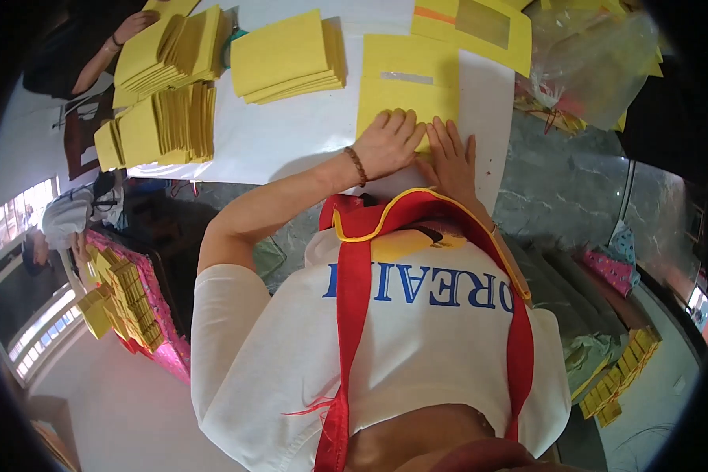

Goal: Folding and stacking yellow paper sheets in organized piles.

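A flat yellow paper sheet (409,98) lies in front of me at the table's near edge, with a pale shiny strip across its upper part. My left hand (385,147), a brown beaded bracelet on its wrist, rests on the sheet's lower edge, fingers side by side and slightly bent. Beside it my right hand (451,161) presses the lower right corner with its fingers stretched out. The fingertips of the two hands nearly meet. Beyond lies another yellow sheet (440,30) bearing an orange band and a greyish window.
A folded yellow paper stack (279,55) stands on the white table (291,134), with fuller yellow stacks (153,59) further left. Another person's hand (135,25) touches papers at the far left. A clear plastic bag (590,63) bulges at the right.
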`<state>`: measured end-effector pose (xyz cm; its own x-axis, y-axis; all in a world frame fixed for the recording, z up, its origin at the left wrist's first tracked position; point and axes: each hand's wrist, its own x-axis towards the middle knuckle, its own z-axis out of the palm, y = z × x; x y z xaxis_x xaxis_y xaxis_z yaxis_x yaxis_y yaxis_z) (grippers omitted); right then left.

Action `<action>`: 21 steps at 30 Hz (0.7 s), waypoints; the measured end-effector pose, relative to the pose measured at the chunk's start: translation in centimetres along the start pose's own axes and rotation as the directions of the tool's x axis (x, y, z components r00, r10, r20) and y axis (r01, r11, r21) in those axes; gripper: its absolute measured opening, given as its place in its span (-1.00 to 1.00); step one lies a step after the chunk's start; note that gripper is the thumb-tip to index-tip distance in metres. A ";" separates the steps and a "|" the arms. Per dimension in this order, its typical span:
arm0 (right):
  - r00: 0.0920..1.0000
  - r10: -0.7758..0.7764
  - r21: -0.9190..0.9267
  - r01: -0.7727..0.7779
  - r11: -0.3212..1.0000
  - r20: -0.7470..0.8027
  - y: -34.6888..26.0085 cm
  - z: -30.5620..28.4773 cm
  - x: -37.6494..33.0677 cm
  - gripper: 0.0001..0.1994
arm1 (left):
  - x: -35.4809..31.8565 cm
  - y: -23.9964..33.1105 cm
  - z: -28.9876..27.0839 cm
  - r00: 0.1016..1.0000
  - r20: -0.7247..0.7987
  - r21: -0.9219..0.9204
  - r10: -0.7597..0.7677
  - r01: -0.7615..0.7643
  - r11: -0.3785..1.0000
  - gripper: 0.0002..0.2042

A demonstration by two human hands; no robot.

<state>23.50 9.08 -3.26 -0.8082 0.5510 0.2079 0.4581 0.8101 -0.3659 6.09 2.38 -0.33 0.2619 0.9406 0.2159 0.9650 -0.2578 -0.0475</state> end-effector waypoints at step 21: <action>0.828 0.558 0.999 -0.047 -0.023 0.052 3.8 0.6 0.1 -0.49 | -6.6 -16.3 -5.4 0.890 -0.342 0.197 -0.301 0.381 0.903 -0.60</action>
<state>24.97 12.06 -5.19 -0.4331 0.8979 -0.0788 -0.3425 -0.2448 -0.9071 -11.42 -0.80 4.32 -0.0613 0.8395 0.5399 0.9737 0.1693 -0.1527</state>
